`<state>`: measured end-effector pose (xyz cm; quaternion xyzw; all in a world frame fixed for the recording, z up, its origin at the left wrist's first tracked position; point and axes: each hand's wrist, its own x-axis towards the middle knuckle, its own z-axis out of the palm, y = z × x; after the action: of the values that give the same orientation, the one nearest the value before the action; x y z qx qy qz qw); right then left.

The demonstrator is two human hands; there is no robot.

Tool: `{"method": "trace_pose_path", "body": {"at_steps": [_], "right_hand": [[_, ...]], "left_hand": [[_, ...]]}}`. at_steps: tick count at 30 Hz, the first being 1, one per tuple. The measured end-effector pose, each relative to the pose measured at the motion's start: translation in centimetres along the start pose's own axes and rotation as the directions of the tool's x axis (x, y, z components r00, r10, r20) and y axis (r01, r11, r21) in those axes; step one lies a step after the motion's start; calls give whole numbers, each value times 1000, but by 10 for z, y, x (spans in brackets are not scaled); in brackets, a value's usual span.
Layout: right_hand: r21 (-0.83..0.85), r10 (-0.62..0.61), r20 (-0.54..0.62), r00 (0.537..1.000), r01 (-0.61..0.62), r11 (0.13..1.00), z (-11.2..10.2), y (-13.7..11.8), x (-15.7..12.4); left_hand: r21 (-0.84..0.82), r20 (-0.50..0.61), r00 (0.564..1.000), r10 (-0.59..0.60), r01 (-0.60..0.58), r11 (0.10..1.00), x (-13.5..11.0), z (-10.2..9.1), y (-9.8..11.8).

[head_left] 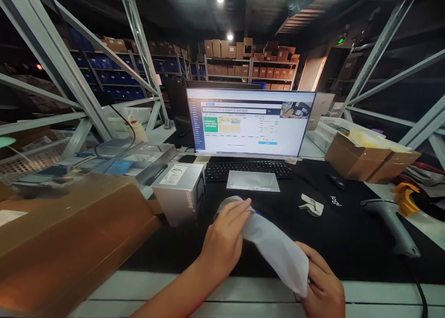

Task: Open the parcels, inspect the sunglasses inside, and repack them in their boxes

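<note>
A soft, pale grey-white pouch [274, 246] stretches slantwise between my two hands above the black desk mat. My left hand [222, 239] is closed over its upper left end, fingers laid across the material. At the lower right end, my right hand [321, 283] pinches the pouch's edge, with some fingers hidden behind it. A small blue spot shows near my left fingertips; what the pouch contains, if anything, I cannot make out. Beyond my left hand stands a silver-grey product box [179, 193] with a white label on top. An open white tray [253, 181] lies before the keyboard.
A large brown carton [79, 234] takes up the left side. The monitor [250, 128] and keyboard [243, 168] are at the back. Toward the right are a crumpled white scrap [313, 206], a mouse [335, 182], a handheld scanner [392, 225] and an open carton [361, 158].
</note>
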<state>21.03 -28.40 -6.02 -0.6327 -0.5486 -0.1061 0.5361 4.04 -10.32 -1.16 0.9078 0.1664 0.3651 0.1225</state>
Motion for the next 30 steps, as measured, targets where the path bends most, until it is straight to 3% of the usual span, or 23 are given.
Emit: {"method": "trace_pose_path", "body": {"at_steps": [3,5,9,13,15,21,26,30], "right_hand": [[3,42,-90,995,-41,999,7,-6,9],[40,26,-84,996,-23,999,14,-12,15],[137,-52,45,998,45,990,20,-17,26],[180,-139,191,972,105,978,18,-18,33],[125,-148,192,970,126,984,21,-21,34],[-180,-134,56,989,142,973,30,-28,42],[-140,-261,134,956,279,950,17,-23,52],[-143,-247,94,964,258,955,22,-29,52]], "left_hand": [[-26,89,996,-3,5,1000,6,-1,5],[-42,112,994,-6,11,999,11,-1,6],[-65,123,992,-14,22,998,22,-10,5],[-95,212,977,35,-15,995,31,-25,5],[-78,233,970,64,-47,996,33,-27,6],[2,182,976,116,-118,993,33,-23,5],[-60,243,956,163,-153,986,33,-32,6],[-11,187,968,169,-170,985,34,-29,13]]}}
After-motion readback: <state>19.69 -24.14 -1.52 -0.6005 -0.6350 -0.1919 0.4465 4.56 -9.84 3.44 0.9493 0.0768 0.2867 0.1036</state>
